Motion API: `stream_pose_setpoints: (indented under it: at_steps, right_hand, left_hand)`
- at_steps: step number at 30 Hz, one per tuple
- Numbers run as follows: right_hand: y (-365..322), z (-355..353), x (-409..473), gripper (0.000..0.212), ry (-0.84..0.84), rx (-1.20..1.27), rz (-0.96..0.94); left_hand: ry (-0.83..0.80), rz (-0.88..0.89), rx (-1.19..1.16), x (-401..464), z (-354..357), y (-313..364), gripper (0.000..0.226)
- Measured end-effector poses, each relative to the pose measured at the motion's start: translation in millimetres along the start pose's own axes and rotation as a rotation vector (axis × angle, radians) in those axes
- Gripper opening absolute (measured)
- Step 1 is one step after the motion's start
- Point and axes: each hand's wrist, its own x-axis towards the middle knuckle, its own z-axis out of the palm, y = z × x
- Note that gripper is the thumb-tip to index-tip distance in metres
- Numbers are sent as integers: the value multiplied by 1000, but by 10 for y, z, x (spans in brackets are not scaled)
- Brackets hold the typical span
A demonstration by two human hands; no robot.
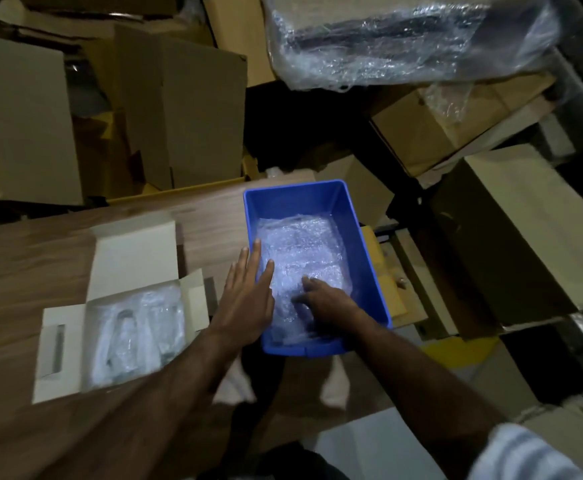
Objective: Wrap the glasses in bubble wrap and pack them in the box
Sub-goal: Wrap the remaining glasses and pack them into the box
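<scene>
Step in hand: judged to be taking a sheet from the blue plastic bin (318,199) to wrap the next glass.
Bubble wrap: crumpled clear bubble wrap (304,251) lies inside the bin on the wooden table (23,258).
Right hand (324,301): fingers curled down into the wrap, apparently pinching it.
Left hand (246,294): flat and straight-fingered, resting on the bin's left rim and the wrap, holding nothing.
Glasses: wrapped clear glasses (137,327) sit in the open white cardboard box (134,251), just left of the bin.
Doing it well: steady the bin with the flat hand; lift a single sheet, not the stack.
</scene>
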Motion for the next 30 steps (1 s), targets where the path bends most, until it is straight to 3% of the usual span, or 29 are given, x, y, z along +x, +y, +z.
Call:
stream_pose_setpoints:
  at_steps: [2,5,9,17,23,27,30]
  right_hand:
    - [14,43,77,22,63,36,-50]
    - [70,97,80,11,78,53,-123]
    - [80,96,-17,30,21,129,-228]
    - [38,-10,64,39,-233,216,-216]
    - [-188,0,49,30,149,397,-185]
    - [-224,-18,96,16,128,353,-179]
    - [-115,-41,54,14,239,442,-141]
  left_hand:
    - [8,-1,-15,11,10,-13,65]
    - [5,-12,-37,26,35,-5,65]
    - [17,-3,-61,47,53,-14,68]
    - [6,-8,-56,39,73,-20,71]
    - [18,35,-82,19,112,-71,72]
    - [31,68,-87,9,121,-97,70]
    - [26,52,-90,11,120,-107,73]
